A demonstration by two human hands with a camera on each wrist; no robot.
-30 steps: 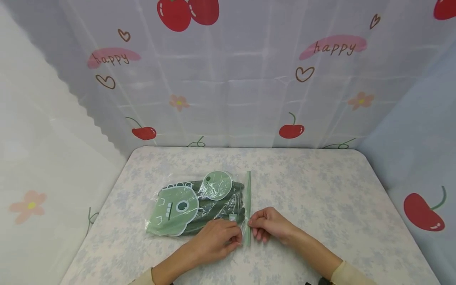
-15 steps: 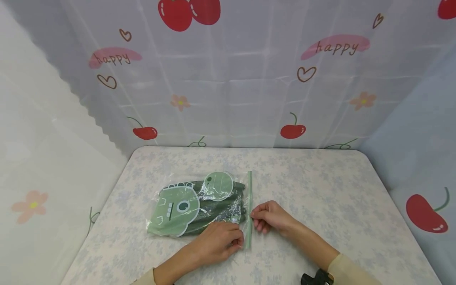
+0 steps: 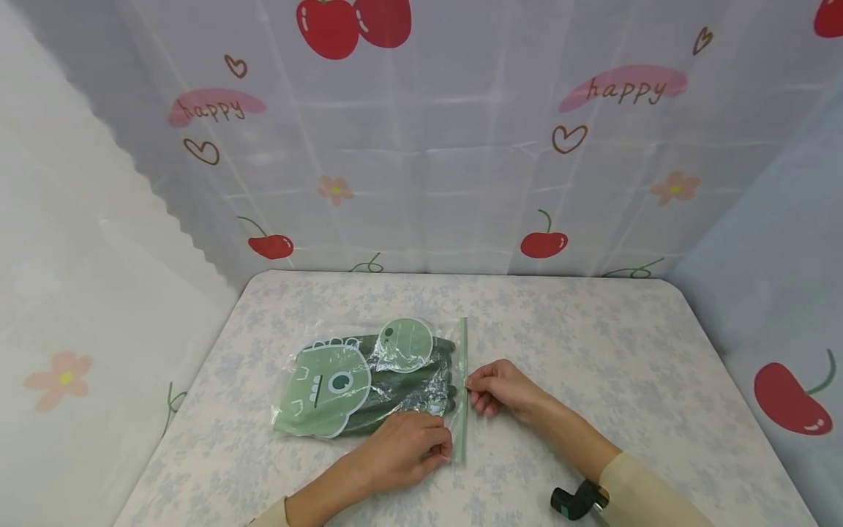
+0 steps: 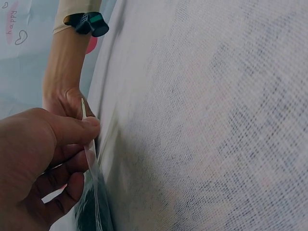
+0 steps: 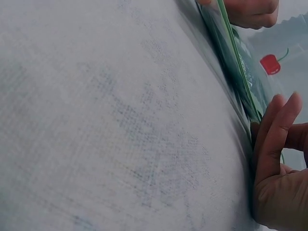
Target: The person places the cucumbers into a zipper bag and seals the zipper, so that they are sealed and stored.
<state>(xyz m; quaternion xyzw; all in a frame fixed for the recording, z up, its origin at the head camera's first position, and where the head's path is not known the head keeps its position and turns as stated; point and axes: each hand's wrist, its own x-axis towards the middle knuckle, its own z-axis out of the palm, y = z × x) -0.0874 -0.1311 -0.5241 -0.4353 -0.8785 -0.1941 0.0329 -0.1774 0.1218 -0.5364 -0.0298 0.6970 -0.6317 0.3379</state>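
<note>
A clear zip bag (image 3: 286, 417) lies flat on the table, with a green seal strip (image 3: 463, 344) along its right edge. Inside is a folded dark green item (image 3: 402, 388); light green cartoon monster shapes show on the bag's left and top. At the near end of the strip, my left hand (image 3: 408, 446) pinches the bag's edge between thumb and forefinger, clearest in the left wrist view. Farther up, my right hand (image 3: 503, 388) pinches the strip around its middle. The right wrist view shows the strip (image 5: 236, 53) running between both hands.
The table (image 3: 593, 344) has a pale floral cloth. A white curtain (image 3: 421, 176) printed with cherries and hearts hangs behind its far edge, and more sheets enclose both sides. A black device (image 3: 579, 500) sits at the right wrist.
My right hand has slid along the seal strip, away from me, from near its lower end to about its middle. The left hand keeps its place at the near corner.
</note>
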